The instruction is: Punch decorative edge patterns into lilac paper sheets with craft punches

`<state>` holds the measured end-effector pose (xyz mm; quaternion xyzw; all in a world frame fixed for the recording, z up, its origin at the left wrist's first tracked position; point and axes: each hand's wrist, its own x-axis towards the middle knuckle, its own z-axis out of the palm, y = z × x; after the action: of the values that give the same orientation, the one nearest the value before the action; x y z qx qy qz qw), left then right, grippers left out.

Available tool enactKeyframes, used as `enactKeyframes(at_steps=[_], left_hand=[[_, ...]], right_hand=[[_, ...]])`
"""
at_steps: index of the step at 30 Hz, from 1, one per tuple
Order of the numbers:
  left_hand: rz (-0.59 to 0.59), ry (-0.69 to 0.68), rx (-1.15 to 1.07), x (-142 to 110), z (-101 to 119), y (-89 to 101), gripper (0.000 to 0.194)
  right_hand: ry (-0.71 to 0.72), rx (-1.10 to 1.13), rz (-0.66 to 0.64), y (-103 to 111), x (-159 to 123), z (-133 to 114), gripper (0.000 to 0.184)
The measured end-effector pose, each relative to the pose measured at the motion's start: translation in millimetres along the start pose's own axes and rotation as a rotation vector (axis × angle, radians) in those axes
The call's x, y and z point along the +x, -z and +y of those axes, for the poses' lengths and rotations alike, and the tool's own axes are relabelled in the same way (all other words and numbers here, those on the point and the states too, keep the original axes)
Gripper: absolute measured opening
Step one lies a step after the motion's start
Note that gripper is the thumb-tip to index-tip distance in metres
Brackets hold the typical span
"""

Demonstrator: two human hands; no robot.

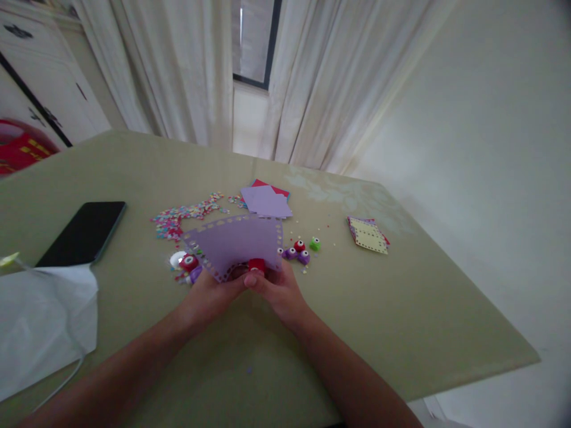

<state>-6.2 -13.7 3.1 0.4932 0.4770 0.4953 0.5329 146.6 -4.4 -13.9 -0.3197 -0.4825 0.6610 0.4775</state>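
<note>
the left hand (214,290) and the right hand (280,291) both grip a bent purple sheet (243,238), held over the table (401,315) with small holes along its edges. the thumbs come together at its near side, beside a small red thing (256,265) (most fingers are hidden underneath). paper bits (172,223) lie to the left, purple cards (266,201) beyond, little toys (299,245) just right.
</note>
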Motion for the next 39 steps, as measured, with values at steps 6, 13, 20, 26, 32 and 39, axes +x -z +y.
enactKeyframes(at_steps=[6, 13, 20, 26, 32, 39], left_hand=[[0.03, 0.027, -0.029, 8, -1, -1.3, 0.05], [0.015, 0.018, -0.046, 6, -8, -2.8, 0.043], [0.02, -0.025, -0.01, 7, -2, -1.8, 0.038], [-0.001, -0.062, 0.09, 10, -1, 5.0, 0.036], [0.177, -0.071, 0.215, 9, -3, 10.2, 0.042], [0.22, -0.067, 0.209, 7, -4, 9.8, 0.046]], right_hand=[[0.01, 0.088, 0.175, 4, 6, 3, 0.035], [-0.006, 0.104, 0.173, 9, 10, 4, 0.03], [-0.027, 0.135, 0.117, 6, 10, 0, 0.034], [0.012, 0.085, 0.196, 11, 13, 2, 0.031], [-0.013, -0.004, 0.193, 8, 12, -5, 0.038], [-0.046, 0.024, 0.107, 1, 8, -9, 0.037]])
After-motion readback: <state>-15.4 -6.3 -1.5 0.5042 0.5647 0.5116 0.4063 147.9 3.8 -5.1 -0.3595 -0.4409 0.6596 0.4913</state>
